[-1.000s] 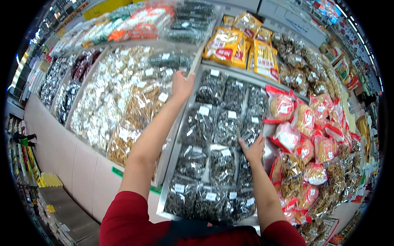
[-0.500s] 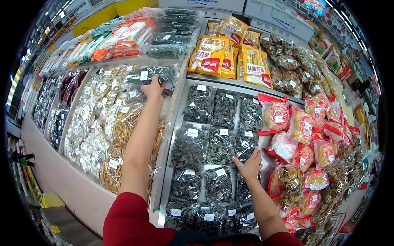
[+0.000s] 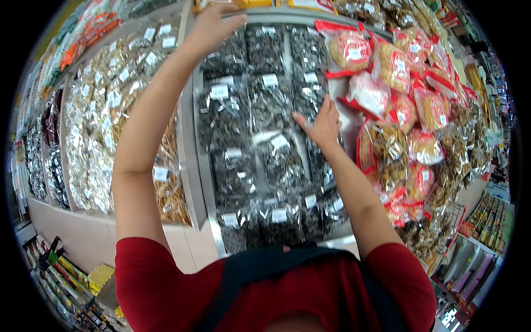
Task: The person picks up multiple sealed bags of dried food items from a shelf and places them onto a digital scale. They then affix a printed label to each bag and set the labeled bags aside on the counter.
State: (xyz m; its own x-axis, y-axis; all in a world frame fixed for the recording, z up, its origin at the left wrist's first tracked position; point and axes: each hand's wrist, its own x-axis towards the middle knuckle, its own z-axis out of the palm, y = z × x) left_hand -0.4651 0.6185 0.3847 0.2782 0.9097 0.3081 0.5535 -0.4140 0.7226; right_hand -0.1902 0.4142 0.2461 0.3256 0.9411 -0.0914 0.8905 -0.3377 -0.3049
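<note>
My left hand [image 3: 213,26] is held out at the top of the view, fingers apart and nothing visible in them. It is over the divider, close to the far left bag of dark dried fungus [image 3: 224,55] and the yellow bags [image 3: 312,4] beyond. My right hand [image 3: 322,126] has its thumb and fingers spread against the right-hand column of dark fungus bags [image 3: 310,91]. Clear bags with white labels lie in rows between my arms. Beside my right hand are red-and-white bags [image 3: 354,50] of pale round dried food.
Left of the grey divider [image 3: 191,110] is a bin with clear bags of pale dried goods [image 3: 94,122] and brown strips [image 3: 171,193]. Bags of brown dried goods [image 3: 448,171] are heaped at the right. Shelves of packages [image 3: 481,227] stand at the lower right.
My left hand has come off the dark bag in the left bin and moved right, over the divider. The view has tilted down toward my body. My right hand stays by the same bags.
</note>
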